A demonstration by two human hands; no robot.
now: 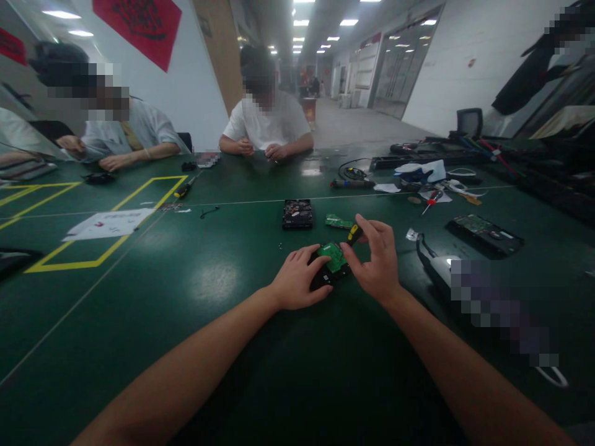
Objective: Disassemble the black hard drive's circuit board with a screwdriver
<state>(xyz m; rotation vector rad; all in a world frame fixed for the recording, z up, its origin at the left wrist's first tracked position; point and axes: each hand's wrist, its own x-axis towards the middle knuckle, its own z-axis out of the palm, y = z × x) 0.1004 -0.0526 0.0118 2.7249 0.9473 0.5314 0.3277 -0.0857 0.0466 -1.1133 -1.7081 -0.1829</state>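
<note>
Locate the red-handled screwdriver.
In the head view, the screwdriver lies on the table, beyond and right of the right hand, by white paper.

the left hand [297, 279] partly hides the black hard drive [325, 278]

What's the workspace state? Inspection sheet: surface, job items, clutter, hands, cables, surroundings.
Surface: green table, yellow lines at left.
Job items: black drive with green board; yellow-black screwdriver.
Clutter: second drive, loose board ahead; third drive, red screwdriver at right; paper at left.
Hands: left hand on black drive; right hand holds yellow-black screwdriver.
Cables: red cable far right.
Surroundings: people across table; red poster on wall.
</note>
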